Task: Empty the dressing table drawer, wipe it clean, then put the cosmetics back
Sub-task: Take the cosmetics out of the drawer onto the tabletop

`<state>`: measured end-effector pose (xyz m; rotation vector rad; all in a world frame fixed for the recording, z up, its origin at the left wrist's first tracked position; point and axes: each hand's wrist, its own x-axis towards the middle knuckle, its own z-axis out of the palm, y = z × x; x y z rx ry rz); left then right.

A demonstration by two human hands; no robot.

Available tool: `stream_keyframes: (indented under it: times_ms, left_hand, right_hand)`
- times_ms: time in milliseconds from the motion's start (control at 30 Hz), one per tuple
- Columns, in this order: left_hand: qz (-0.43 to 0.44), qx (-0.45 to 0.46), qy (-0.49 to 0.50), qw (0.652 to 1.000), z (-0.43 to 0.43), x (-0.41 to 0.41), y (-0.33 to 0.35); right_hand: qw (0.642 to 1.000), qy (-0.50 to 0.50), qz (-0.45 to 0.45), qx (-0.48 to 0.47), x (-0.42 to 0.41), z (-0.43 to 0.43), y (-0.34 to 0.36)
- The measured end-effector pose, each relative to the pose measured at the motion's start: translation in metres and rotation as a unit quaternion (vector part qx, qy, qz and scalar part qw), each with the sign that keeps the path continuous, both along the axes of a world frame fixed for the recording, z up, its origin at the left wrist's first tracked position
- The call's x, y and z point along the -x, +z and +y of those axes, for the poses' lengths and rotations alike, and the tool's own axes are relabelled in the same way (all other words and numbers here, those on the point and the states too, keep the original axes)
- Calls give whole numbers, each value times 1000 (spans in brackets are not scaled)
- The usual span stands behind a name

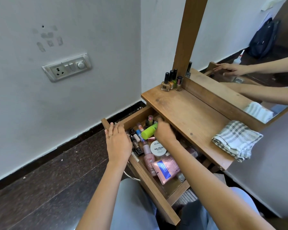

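Head view: drawer pulled out towards the viewer below the tabletop, its far part hidden under that top; cosmetics lie crowded inside, among them a green bottle, a white jar labelled NAIL POLISH, a pink bottle and a pink tube; the smaller items at the left are too small to identify. Left hand rests on the drawer's front left corner, fingers straight and close together, holding nothing. Right hand reaches into the far part of the drawer, just right of the green bottle; its fingers are blurred and partly hidden, so whether they hold anything cannot be told. Nail polish bottles stand at the tabletop's far left corner; a folded cloth lies at its right end; the mirror is cut off at the right.
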<state>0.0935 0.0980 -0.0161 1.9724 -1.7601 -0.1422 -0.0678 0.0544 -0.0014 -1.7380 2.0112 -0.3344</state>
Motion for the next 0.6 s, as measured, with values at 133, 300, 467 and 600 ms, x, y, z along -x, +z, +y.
stream_keyframes:
  times_ms: [133, 300, 467, 600]
  left_hand:
    - [4, 4, -3, 1000, 0, 1, 0]
    - [3, 4, 2, 1000, 0, 3, 4]
    - [-4, 4, 4, 1000, 0, 4, 4]
    - [-4, 4, 8, 1000, 0, 6, 4]
  right_hand:
    - [985, 91, 136, 53, -14, 40, -2]
    - [965, 230, 126, 0, -42, 51, -6]
    - [963, 208, 169, 35, -54, 51, -13]
    - [965, 193, 172, 37, -59, 50, -14]
